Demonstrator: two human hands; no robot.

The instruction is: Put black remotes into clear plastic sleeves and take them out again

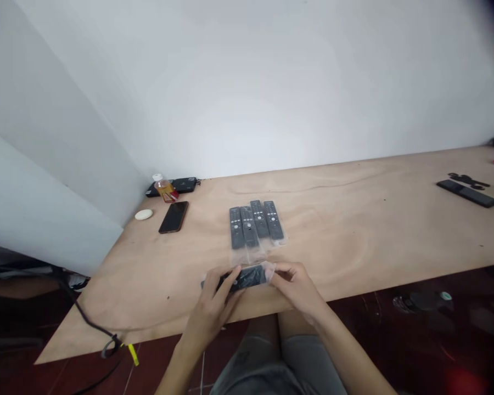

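Note:
Near the table's front edge lies a black remote control [250, 277] in a clear plastic sleeve, its length running left to right. My left hand [218, 293] is closed over its left part, fingers across the top. With thumb and fingers, my right hand [290, 281] pinches the crumpled end of the plastic sleeve [268, 270] at the right. Just beyond my hands, several more sleeved remote controls [249, 226] lie side by side, buttons up, their lower ends toward me.
To the left are a phone [173, 217], a white round object [144, 214], a bottle [165, 189] and black boxes [185, 185]. Dark flat items [468, 193] lie far right. A black cable [91, 322] hangs by the table's left front edge. A wall [271, 88] stands behind.

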